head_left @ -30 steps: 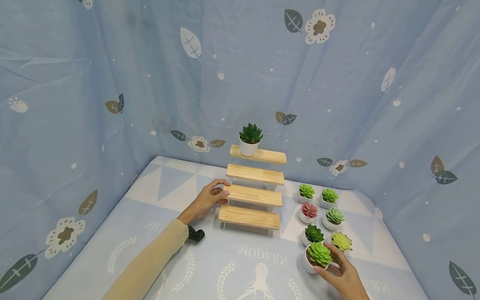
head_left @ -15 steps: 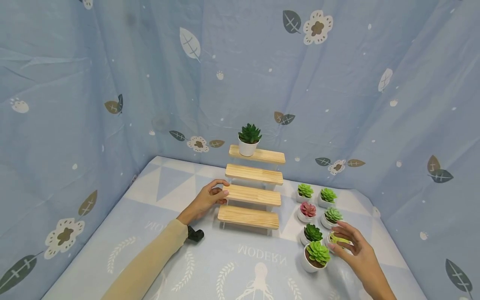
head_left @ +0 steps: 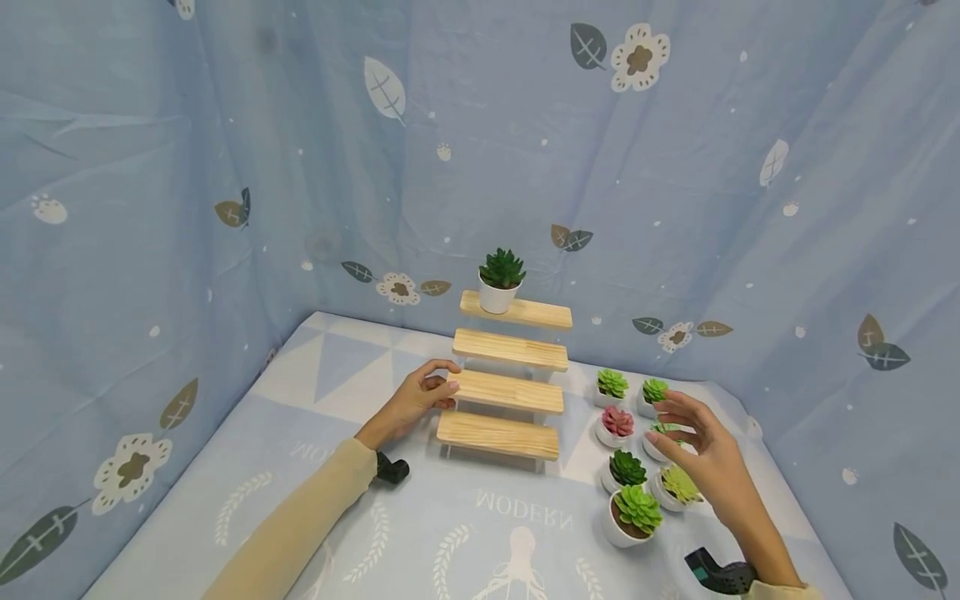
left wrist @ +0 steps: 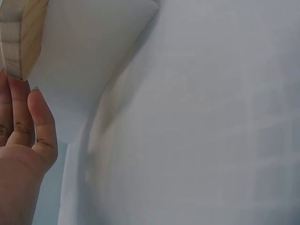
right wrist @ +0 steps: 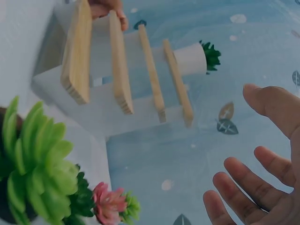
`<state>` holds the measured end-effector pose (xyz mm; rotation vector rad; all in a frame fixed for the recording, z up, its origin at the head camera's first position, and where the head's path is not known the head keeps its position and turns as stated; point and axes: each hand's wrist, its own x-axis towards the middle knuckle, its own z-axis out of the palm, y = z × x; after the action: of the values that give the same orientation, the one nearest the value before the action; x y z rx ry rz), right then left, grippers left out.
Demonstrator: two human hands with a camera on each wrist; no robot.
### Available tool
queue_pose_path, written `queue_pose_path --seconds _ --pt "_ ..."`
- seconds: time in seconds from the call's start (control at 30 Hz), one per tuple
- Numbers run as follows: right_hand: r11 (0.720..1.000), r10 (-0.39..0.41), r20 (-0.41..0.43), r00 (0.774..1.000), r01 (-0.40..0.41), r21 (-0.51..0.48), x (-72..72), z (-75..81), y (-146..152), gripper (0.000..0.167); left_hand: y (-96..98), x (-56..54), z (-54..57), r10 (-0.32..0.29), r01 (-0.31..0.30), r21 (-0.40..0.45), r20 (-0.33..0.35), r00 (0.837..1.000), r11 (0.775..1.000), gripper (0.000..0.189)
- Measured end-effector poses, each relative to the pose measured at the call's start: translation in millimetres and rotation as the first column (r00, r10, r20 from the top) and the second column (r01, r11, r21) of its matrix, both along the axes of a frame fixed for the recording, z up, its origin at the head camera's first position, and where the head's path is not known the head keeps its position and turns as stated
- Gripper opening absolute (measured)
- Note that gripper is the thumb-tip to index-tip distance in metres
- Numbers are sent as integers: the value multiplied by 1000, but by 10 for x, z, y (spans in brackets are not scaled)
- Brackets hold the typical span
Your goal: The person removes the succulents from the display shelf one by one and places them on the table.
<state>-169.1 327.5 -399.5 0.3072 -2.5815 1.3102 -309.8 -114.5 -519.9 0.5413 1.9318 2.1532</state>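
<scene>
My left hand (head_left: 411,403) pinches the left end of the third board down on a four-step wooden plant stand (head_left: 498,432). In the left wrist view its fingertips meet the board's end (left wrist: 21,42). A dark green succulent in a white pot (head_left: 497,297) stands on the top step. Fingers spread, my right hand (head_left: 708,454) hovers with nothing in it over the right column of potted succulents, partly covering the pale green one (head_left: 654,450). Nearby are a yellow-green succulent (head_left: 681,483), a pink one (head_left: 617,422) and a dark green one (head_left: 627,468).
Nearest the front stands a larger bright green succulent (head_left: 627,531) in a round white pot. Two small green succulents, one at the back left (head_left: 612,383) and another at the back right (head_left: 654,390), sit near the curtain (head_left: 750,250). Patterned cloth (head_left: 420,533) covers the table.
My right hand has let go of the front bright green succulent and moved back and to the right, over the pots behind it. The left hand keeps its place on the stand.
</scene>
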Motion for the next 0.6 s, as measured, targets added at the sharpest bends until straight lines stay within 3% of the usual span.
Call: queue_pose_path --seconds 0.3,0.6 --pt "996 93 -43 995 -94 -1 -245 174 -200 61 -11 13 31 6 -6 7 -1 1000 1000 40" --pt "992 127 -22 992 -127 12 -479 295 -423 66 2 19 10 9 -9 -8 -7 1000 1000 39"
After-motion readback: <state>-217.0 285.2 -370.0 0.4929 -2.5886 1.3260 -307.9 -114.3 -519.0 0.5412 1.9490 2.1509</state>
